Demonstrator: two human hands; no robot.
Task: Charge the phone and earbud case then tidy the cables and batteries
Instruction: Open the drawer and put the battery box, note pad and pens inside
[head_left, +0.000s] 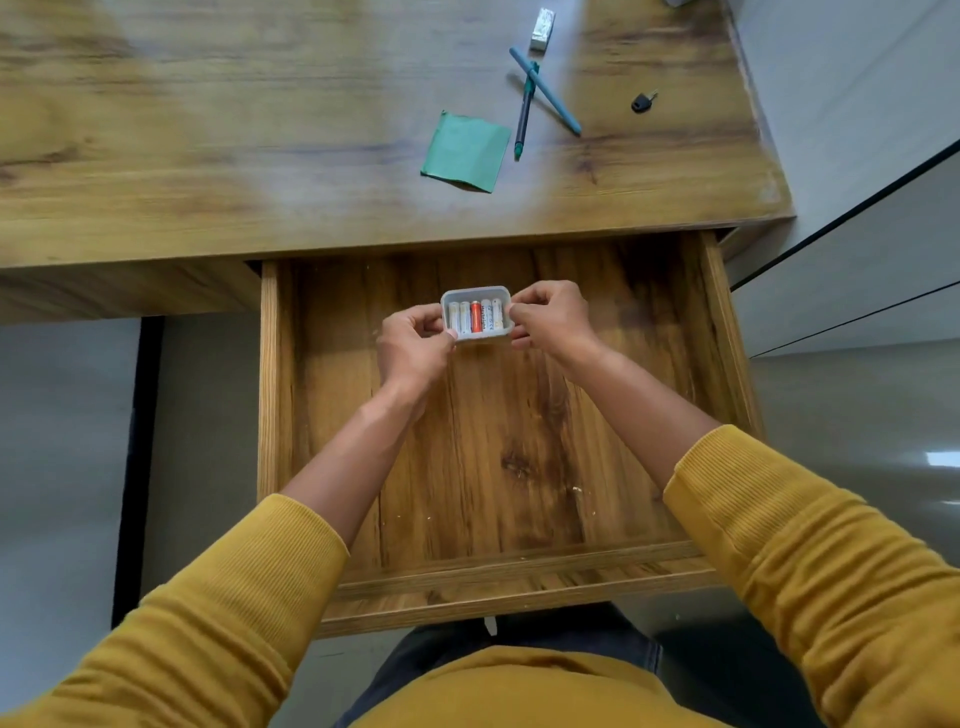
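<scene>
While the tray (477, 340) of batteries (476, 317) is being held over the open drawer (493, 457), its left end is being pinched by the left hand (415, 340), its right end by the right hand (545, 319). Battery tidying is judged nearly done; phone, earbud case and cables aren't being shown.

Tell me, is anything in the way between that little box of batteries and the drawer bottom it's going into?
Nothing visible. Both hands, left and right, pinch the grey box of batteries by its ends over the open drawer. The wooden floor below shows only a few crumbs; the pens and green paper lie up on the desk.
</scene>
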